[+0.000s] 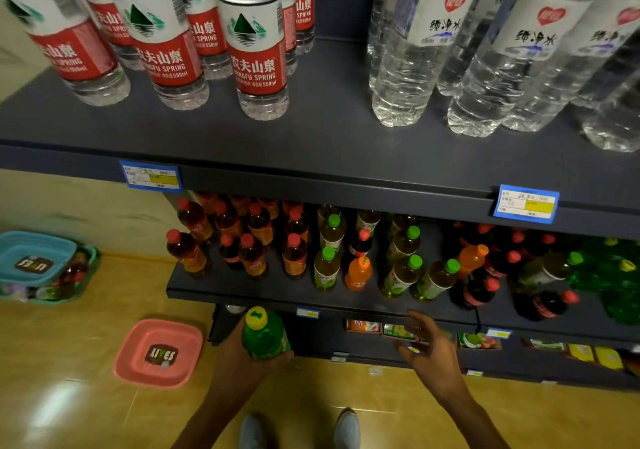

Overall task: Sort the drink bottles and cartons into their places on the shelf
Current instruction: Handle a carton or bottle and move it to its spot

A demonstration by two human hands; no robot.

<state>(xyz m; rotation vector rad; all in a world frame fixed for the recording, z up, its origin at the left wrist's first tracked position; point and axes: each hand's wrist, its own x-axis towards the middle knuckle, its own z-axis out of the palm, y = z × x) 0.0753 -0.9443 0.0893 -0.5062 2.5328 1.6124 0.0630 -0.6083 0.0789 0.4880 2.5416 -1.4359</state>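
My left hand (242, 355) grips a green soda bottle (265, 332) with a yellow cap, held upright in front of the lower shelf edge. My right hand (420, 341) hovers with spread fingers and holds nothing, just below the middle shelf (242, 294). That middle shelf carries red-capped tea bottles (249, 254), green-capped tea bottles (327, 268), orange soda bottles (358, 272), dark cola bottles (479, 291) and, at the far right, green soda bottles (620, 275). Drink cartons (476, 340) line the lowest shelf.
The top shelf (311, 144) holds red-labelled water bottles (258, 54) on the left and clear water bottles (412, 43) on the right. On the floor lie a pink tray (131, 365) and, further left, a teal basket (38, 258) with bottles beneath.
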